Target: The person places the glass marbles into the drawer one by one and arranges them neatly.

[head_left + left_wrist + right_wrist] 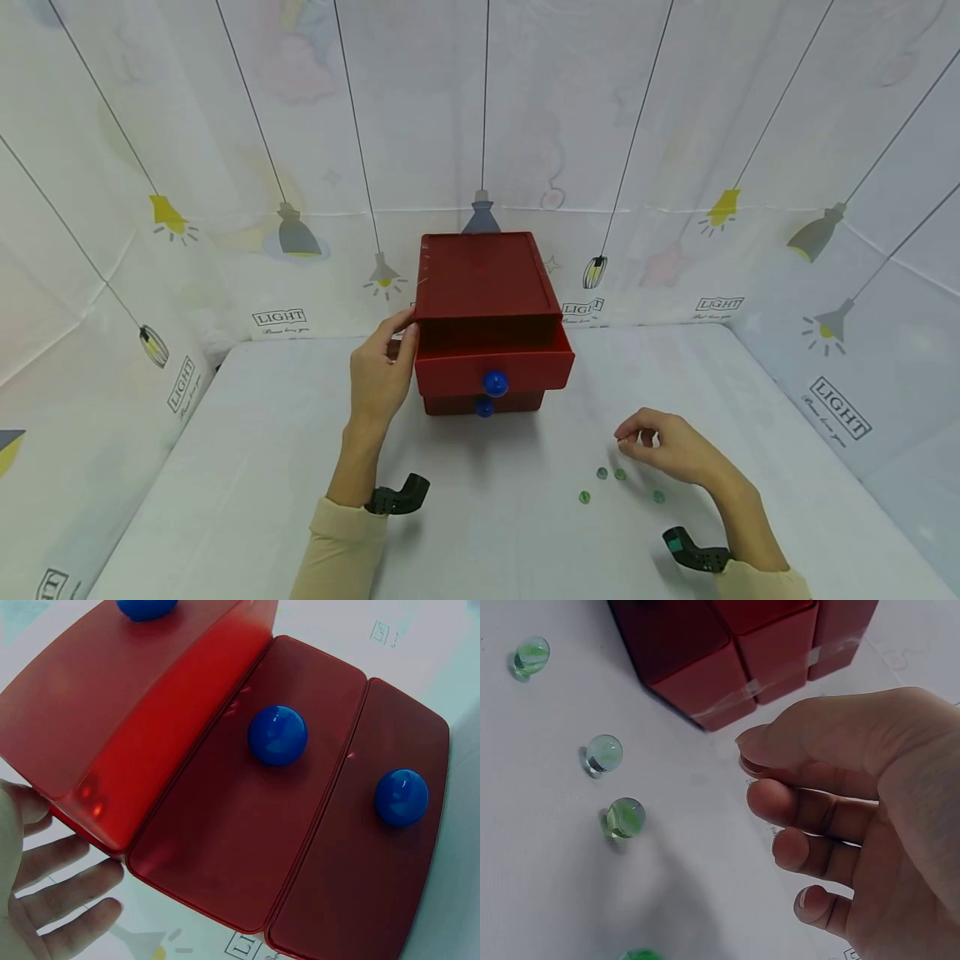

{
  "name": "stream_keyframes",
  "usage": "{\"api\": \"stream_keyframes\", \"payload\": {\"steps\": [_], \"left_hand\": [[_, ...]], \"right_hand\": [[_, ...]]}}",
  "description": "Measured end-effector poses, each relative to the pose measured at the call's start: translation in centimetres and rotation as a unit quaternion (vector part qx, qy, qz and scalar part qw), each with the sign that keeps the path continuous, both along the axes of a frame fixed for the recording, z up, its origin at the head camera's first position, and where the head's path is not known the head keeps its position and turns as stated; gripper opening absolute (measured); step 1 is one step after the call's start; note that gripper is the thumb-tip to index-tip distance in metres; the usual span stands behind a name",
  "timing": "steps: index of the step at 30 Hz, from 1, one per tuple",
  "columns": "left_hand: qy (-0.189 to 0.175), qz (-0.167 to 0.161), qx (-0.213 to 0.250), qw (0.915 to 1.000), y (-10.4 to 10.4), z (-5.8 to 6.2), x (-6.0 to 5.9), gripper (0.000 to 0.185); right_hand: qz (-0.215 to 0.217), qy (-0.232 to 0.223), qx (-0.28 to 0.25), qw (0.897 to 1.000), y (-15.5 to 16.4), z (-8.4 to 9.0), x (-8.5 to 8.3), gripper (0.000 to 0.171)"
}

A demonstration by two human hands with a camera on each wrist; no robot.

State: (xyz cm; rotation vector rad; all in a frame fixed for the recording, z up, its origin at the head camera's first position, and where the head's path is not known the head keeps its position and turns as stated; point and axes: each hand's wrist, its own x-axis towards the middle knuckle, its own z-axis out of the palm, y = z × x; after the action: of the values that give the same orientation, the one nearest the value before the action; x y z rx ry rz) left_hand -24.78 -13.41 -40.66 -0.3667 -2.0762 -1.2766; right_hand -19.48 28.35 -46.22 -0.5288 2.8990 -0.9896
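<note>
A red plastic drawer box stands at the back of the table, its top drawer pulled partway out. Blue round knobs sit on the drawer fronts. My left hand rests against the box's left side near the top drawer, thumb and fingertips at the edge. To the right, my right hand hovers over the table with fingers loosely bent. Its thumb and index fingertips come together, and no object shows between them. Below it lie several glass marbles with green swirls, among them a green marble and a paler marble.
A white cloth covers the table. Behind it hangs a pale curtain printed with lamps, which also runs along both sides. Both wrists wear black camera mounts, one of them the left mount.
</note>
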Motion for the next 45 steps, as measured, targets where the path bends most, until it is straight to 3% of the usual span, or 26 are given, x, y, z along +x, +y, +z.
{"api": "stream_keyframes", "payload": {"steps": [45], "left_hand": [[-0.012,-0.001,0.003,0.9999,-0.1,-0.04,-0.01,0.034]], "right_hand": [[-0.006,-0.001,0.006,1.0,-0.49,0.2,0.04,0.011]]}}
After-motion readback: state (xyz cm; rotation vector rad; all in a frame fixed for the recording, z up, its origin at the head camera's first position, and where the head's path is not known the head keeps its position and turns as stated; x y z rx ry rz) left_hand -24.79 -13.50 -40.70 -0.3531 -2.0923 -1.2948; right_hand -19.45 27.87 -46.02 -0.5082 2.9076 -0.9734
